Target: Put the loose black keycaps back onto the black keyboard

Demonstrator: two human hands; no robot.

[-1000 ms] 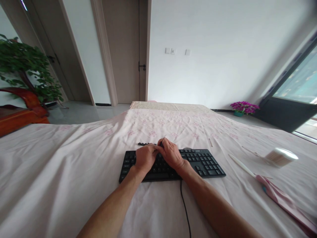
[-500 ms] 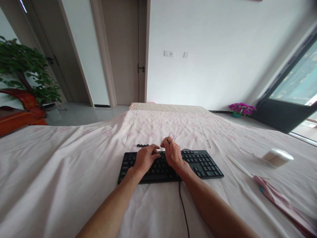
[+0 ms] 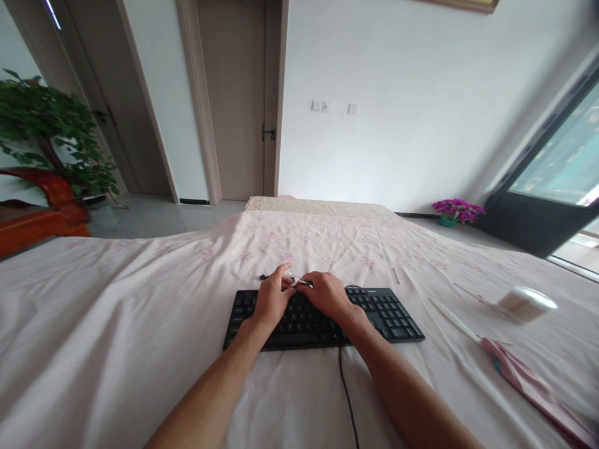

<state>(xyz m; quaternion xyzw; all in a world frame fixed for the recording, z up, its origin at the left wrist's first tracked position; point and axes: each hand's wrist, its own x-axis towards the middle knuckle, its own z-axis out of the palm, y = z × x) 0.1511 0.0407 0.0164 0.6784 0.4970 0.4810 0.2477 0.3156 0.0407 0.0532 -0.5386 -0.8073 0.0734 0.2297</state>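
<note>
A black keyboard lies on a pink floral bedsheet, its cable running toward me. Both my hands are over its upper middle keys. My right hand is closed on a thin wire keycap puller, which points left. My left hand pinches at the tool's tip, fingers together. A short row of loose black keycaps rests on the sheet just behind the keyboard, left of my hands.
A round container of cotton swabs lies at the right, with a white stick and a pink pouch nearer me. A potted plant and red wooden furniture stand far left. A flower pot sits by the window.
My right hand lowered the wire puller from upright to lying sideways, and my left hand moved up from the keys to meet its tip.
</note>
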